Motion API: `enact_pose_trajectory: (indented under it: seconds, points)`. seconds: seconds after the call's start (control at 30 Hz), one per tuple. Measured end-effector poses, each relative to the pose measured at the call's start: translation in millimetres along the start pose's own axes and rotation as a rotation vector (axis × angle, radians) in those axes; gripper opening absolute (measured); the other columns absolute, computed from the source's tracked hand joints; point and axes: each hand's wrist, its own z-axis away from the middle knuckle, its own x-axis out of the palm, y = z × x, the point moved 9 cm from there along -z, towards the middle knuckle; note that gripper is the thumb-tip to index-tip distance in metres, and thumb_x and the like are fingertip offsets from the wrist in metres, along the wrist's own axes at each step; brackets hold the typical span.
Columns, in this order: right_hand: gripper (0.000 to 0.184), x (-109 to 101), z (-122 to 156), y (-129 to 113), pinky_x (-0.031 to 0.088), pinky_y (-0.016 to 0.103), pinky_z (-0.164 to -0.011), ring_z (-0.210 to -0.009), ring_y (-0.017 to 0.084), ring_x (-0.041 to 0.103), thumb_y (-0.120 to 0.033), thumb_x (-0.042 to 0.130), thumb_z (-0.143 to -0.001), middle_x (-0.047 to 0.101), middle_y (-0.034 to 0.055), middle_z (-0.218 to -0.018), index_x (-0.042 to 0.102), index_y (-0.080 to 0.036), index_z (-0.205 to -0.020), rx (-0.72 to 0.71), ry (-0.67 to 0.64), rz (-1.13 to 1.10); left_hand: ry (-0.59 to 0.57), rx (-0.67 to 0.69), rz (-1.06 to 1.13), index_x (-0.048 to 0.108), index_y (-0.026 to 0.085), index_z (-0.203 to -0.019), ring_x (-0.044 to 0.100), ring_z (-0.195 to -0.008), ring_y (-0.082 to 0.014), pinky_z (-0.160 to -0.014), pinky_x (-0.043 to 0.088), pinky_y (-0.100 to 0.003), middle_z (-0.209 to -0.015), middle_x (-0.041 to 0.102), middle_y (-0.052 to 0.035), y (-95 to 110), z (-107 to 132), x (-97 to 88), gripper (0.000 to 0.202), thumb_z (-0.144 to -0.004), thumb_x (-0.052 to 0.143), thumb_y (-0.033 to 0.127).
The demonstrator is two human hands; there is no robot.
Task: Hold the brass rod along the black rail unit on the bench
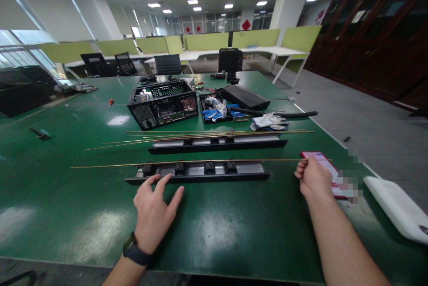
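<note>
Brass-coloured, the thin rod (187,163) I pinch at its right end in my closed right hand (312,179) lies along the near black rail (197,173) on the green table (67,197); my left hand (154,210) is open, fingertips touching that rail's near edge.

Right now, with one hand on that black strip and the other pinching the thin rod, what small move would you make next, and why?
Probably lower the thin brass rod toward the near black rail. The right hand pinches the rod's end, the rod lies just along the rail's far edge over its black clips, and the left hand fingers already steady the rail's near edge.
</note>
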Motion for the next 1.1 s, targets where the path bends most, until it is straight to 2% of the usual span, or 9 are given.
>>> enact_pose_trajectory:
  seconds: [0.17, 0.4, 0.53, 0.63, 0.83, 0.97, 1.1]
  points:
    - [0.021, 1.1, -1.2, 1.4, 0.031, 0.017, -0.032, -0.044, 0.008, 0.044, -0.029, 0.066, -0.086, 0.054, -0.0022, -0.063, 0.055, -0.021, -0.070, -0.007, -0.022, 0.017, -0.106, 0.149, 0.151, 0.067, 0.026, -0.136, 0.057, -0.133, -0.0349, -0.109, 0.047, -0.056, -0.140, 0.059, -0.0162, 38.4, 3.7, 18.4, 0.046, -0.096, 0.065, 0.048]
    - [0.020, 2.7, 3.0, 0.9, 0.031, 0.017, -0.032, -0.043, 0.008, 0.044, -0.027, 0.066, -0.086, 0.055, -0.0015, -0.062, 0.057, -0.020, -0.070, -0.004, -0.031, 0.011, -0.217, 0.313, 0.214, 0.064, 0.022, -0.144, 0.054, -0.139, -0.0340, -0.117, 0.046, -0.053, -0.150, 0.058, -0.0173, 82.4, 4.9, 39.1, 0.057, -0.096, 0.066, 0.052]
    - [0.021, 3.7, 3.5, 1.6, 0.031, 0.018, -0.032, -0.043, 0.008, 0.044, -0.027, 0.067, -0.088, 0.054, -0.0021, -0.062, 0.056, -0.020, -0.071, 0.005, -0.043, 0.021, -0.322, 0.360, 0.204, 0.056, 0.030, -0.153, 0.049, -0.146, -0.0375, -0.116, 0.046, -0.057, -0.158, 0.051, -0.0191, 102.5, 2.5, 55.9, 0.067, -0.093, 0.070, 0.055]
    - [0.021, 3.6, 3.6, 2.7, 0.032, 0.018, -0.032, -0.043, 0.008, 0.044, -0.027, 0.066, -0.088, 0.054, -0.0022, -0.062, 0.056, -0.020, -0.071, 0.012, -0.041, 0.029, -0.361, 0.357, 0.165, 0.055, 0.036, -0.154, 0.039, -0.153, -0.0424, -0.118, 0.040, -0.064, -0.164, 0.043, -0.0195, 110.6, -2.1, 67.8, 0.071, -0.089, 0.074, 0.057]
    - [0.024, 5.9, 4.3, 2.1, 0.033, 0.017, -0.032, -0.043, 0.009, 0.045, -0.032, 0.069, -0.087, 0.055, -0.0021, -0.061, 0.056, -0.020, -0.071, -0.020, -0.061, 0.042, -0.342, 0.296, 0.136, 0.054, 0.034, -0.155, 0.031, -0.156, -0.0457, -0.121, 0.032, -0.065, -0.164, 0.045, -0.0202, 118.1, -17.9, 80.0, 0.079, -0.086, 0.069, 0.070]
    - [0.021, 8.0, 4.4, 5.0, 0.032, 0.017, -0.033, -0.043, 0.009, 0.045, -0.031, 0.069, -0.085, 0.055, -0.0015, -0.061, 0.057, -0.019, -0.072, -0.027, -0.078, 0.048, -0.342, 0.248, 0.132, 0.057, 0.031, -0.153, 0.033, -0.155, -0.0445, -0.121, 0.031, -0.066, -0.160, 0.048, -0.0214, 122.6, -23.9, 85.1, 0.074, -0.092, 0.058, 0.074]
    - [0.023, 11.4, 5.2, 7.9, 0.033, 0.017, -0.033, -0.043, 0.009, 0.045, -0.034, 0.069, -0.086, 0.056, -0.0010, -0.061, 0.057, -0.020, -0.072, -0.029, -0.108, 0.060, -0.288, 0.220, 0.115, 0.062, 0.031, -0.148, 0.037, -0.153, -0.0425, -0.121, 0.028, -0.068, -0.157, 0.050, -0.0228, 123.4, -24.4, 85.3, 0.065, -0.096, 0.056, 0.068]
